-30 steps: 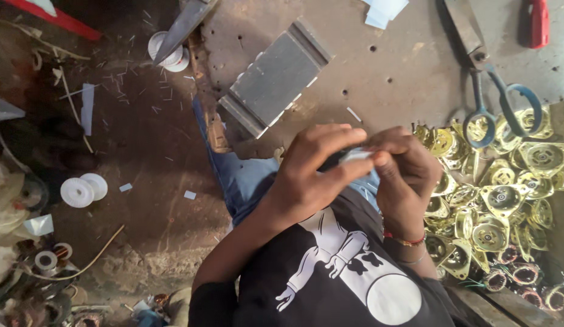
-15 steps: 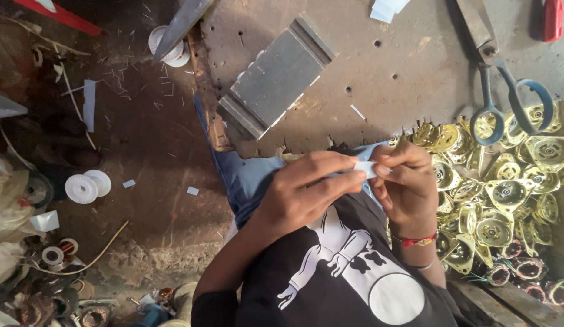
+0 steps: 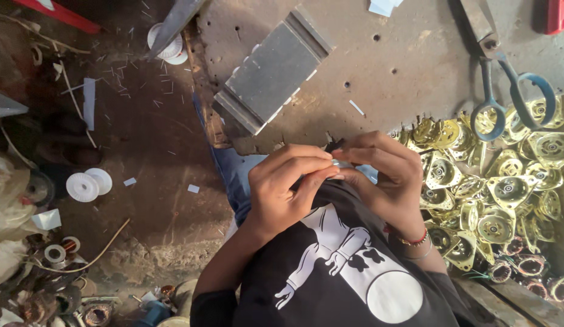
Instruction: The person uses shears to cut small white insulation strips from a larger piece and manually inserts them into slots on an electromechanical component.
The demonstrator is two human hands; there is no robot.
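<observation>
Both my hands meet in front of my chest, above my black printed shirt. My left hand (image 3: 288,188) and my right hand (image 3: 385,175) pinch a small pale piece (image 3: 341,163) between their fingertips. A dark bit (image 3: 335,145) pokes out above the fingers. Most of the piece is hidden by my fingers, so I cannot tell its shape. A red band sits on my right wrist.
A worn workbench (image 3: 415,54) carries a grey metal block (image 3: 273,69), blue-handled scissors (image 3: 506,91) and a heap of gold-coloured metal housings (image 3: 494,181). Copper-wound coils (image 3: 530,263) lie at the lower right. White spools (image 3: 88,184) and scraps litter the floor to the left.
My hands have stayed together and shifted only slightly. My fingers have closed more over the pale piece, so less of it shows now.
</observation>
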